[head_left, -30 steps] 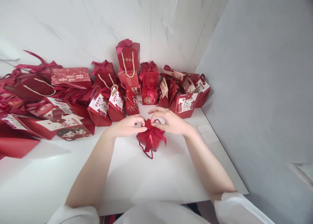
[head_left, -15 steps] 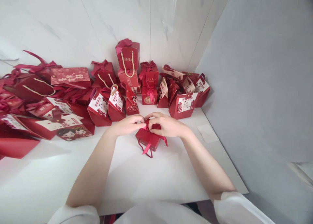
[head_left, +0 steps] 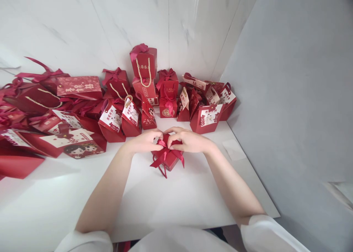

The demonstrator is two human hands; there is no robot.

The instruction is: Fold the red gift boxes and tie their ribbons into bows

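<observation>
A small red gift box (head_left: 168,160) with a red ribbon bow (head_left: 164,154) stands on the white table (head_left: 154,197) in front of me. My left hand (head_left: 145,141) pinches the ribbon at the top left of the box, fingers closed. From the right, my right hand (head_left: 187,140) pinches the ribbon too, fingertips almost touching the left hand's. The ribbon tails hang down over the box front.
Many red gift boxes and bags crowd the back and left of the table, among them a tall stacked box (head_left: 143,63) and a bag with a picture label (head_left: 207,118). A grey wall (head_left: 289,97) closes the right side. The table edge runs near my body.
Both hands stayed on the ribbon and drew closer over the box top. The ribbon loops tightened into a smaller bow and the tails spread down the front.
</observation>
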